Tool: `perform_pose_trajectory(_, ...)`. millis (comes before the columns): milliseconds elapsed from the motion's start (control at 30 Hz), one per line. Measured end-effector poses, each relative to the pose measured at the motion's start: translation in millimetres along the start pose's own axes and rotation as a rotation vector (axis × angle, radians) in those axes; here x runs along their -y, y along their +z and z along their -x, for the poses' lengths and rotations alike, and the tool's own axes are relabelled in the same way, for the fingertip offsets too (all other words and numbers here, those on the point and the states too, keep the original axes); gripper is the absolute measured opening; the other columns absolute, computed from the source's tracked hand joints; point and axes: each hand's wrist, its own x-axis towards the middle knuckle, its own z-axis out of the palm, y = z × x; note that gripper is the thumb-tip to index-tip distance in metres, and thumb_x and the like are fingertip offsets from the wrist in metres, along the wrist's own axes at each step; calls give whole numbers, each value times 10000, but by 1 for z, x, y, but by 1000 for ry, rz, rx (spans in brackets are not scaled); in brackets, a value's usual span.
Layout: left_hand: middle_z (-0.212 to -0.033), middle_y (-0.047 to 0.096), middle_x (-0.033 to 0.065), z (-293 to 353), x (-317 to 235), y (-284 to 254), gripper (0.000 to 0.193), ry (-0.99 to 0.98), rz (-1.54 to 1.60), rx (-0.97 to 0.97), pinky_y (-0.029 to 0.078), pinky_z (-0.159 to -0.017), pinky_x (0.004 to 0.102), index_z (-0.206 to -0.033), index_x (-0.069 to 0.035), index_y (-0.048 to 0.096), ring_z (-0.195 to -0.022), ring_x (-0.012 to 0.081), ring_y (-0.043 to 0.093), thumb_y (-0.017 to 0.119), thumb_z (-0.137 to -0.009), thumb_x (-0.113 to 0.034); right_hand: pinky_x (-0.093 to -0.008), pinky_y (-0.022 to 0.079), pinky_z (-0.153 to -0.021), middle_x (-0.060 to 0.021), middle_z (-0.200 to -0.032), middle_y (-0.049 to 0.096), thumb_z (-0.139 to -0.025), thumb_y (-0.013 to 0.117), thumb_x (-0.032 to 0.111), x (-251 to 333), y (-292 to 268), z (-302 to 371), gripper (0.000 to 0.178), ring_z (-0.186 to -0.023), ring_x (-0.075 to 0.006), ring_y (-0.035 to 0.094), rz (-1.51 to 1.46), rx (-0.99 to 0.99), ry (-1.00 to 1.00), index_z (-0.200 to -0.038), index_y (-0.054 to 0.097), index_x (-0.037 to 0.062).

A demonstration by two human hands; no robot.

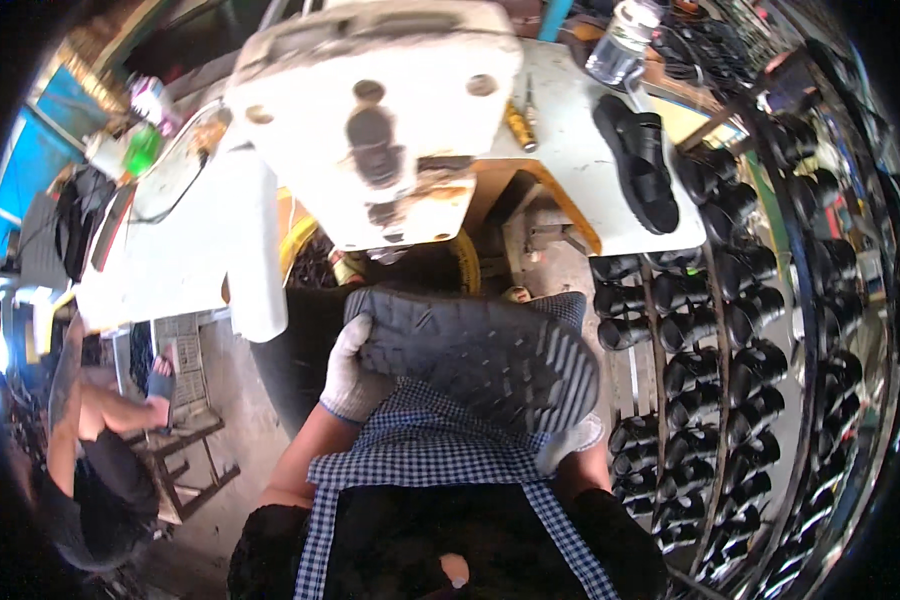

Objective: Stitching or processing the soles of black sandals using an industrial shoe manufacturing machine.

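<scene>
A black shoe [470, 355] lies across my lap level, its ridged, treaded sole turned up toward me; its upper is hidden. My left hand [354, 377], in a white knit glove, grips one end, with the thumb on the sole's edge. The other, broader end rests in my right hand [572, 442], gloved as well, its fingers mostly hidden beneath. Behind the shoe is a blue-and-white checked apron [420, 450]. Just beyond my hands stands a large white machine head [375, 120], its lower part pointing toward the shoe.
A black strappy sandal [638, 165] and a yellow-handled tool [520, 128] lie on the white worktop [630, 238], near a clear bottle [622, 45]. Racks of black shoes [695, 370] fill the right side. At left, another person [95, 470] sits near a wooden stool [185, 465].
</scene>
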Motion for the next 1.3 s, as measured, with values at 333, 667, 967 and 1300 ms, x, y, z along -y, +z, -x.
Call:
perform_pose_trajectory(333,-1328,639,198,-12,-9,24,607,-74,-88,185,515,-1036,481,-1373,29,532,-1177,336,651,648,-940,-380,-494,469,-1100,-157,-1464,541,-900,719,294,-2,-2,-7,721,-1304,-321,561,-110,-27,-279,-1505,417,45)
perform_pose_trajectory(667,-1493,503,181,-22,-40,51,1009,-104,-589,665,373,-1159,416,-1514,52,374,-1364,257,489,903,-726,-290,-571,482,-1066,-139,-1449,553,-849,734,401,-9,-10,-42,776,-1296,-364,562,-189,-163,-217,-1497,446,87)
perform_pose_trajectory(967,-1455,554,205,-58,-54,27,962,-100,-647,708,401,-1134,452,-1440,68,493,-1332,331,537,940,-657,-269,-562,486,-1075,-146,-1467,552,-774,827,390,7,-6,-52,885,-1308,-365,566,-10,-120,-364,-1507,440,81)
perform_pose_trajectory(1300,-1450,545,215,-28,-89,-31,715,51,-324,513,422,-1128,518,-1447,48,466,-1308,371,553,719,-834,-218,-509,480,-1104,-152,-1470,535,-722,886,279,-10,56,-70,951,-1342,-341,536,75,-92,-211,-1515,410,60)
